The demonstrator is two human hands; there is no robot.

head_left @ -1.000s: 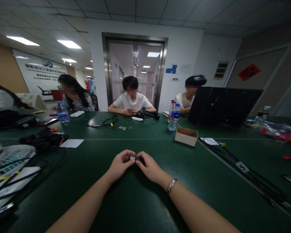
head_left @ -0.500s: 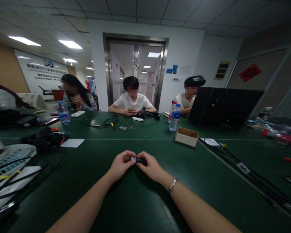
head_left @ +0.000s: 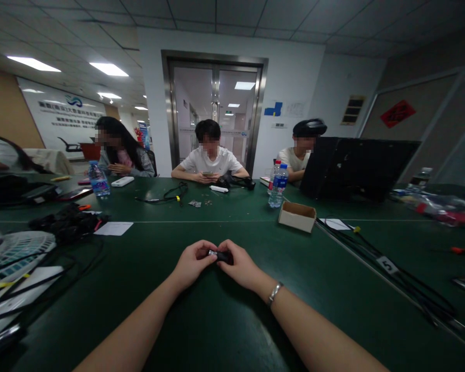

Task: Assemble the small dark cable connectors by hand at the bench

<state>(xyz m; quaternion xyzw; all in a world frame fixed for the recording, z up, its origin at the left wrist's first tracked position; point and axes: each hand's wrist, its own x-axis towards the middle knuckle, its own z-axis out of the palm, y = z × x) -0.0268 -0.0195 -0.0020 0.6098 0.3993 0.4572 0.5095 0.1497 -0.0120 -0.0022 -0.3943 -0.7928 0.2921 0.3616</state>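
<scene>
A small dark cylinder with a shiny silver or clear end (head_left: 221,256) is held between my two hands above the green table (head_left: 201,330); its exact kind is too small to make out. My left hand (head_left: 192,263) pinches the shiny end between thumb and fingers. Around the black part, my right hand (head_left: 238,264) is closed, with its fingertips almost touching those of the left. A silver band circles my right wrist. Part of the cylinder is hidden behind the right fingers.
An open cardboard box (head_left: 297,217) and water bottles (head_left: 278,187) stand beyond my right hand. Black cables (head_left: 395,274) lie on the right, near a monitor (head_left: 364,168). A white fan (head_left: 23,253) is at left. Several people sit across the table.
My hands keep the same pinching pose on the small cylinder. The view has shifted slightly. Across the table, the person on the left has lowered a hand from near the face.
</scene>
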